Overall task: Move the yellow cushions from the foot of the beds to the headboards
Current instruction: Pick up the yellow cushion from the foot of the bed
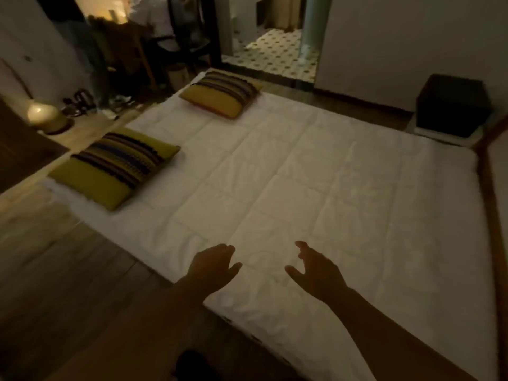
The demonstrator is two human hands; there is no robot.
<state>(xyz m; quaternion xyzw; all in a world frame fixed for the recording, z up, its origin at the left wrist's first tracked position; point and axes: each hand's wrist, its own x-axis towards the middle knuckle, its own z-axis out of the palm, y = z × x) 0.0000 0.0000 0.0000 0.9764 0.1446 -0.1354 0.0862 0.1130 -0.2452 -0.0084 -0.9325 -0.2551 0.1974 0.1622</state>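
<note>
Two yellow cushions with dark striped bands lie flat on a low bed covered by a white quilt (288,174). The near cushion (115,167) rests at the bed's left edge, the far cushion (222,93) at the far left corner. My left hand (213,266) and my right hand (316,270) hover over the near edge of the quilt, both with fingers apart and holding nothing. Both hands are well away from either cushion.
A lit round lamp (45,116) glows on the floor at left, beside a dark mat (24,158). A dark box (450,105) stands at the right wall. A chair and table (154,48) stand beyond the bed. A doorway shows a tiled floor (277,53). Wooden floor (68,270) lies at lower left.
</note>
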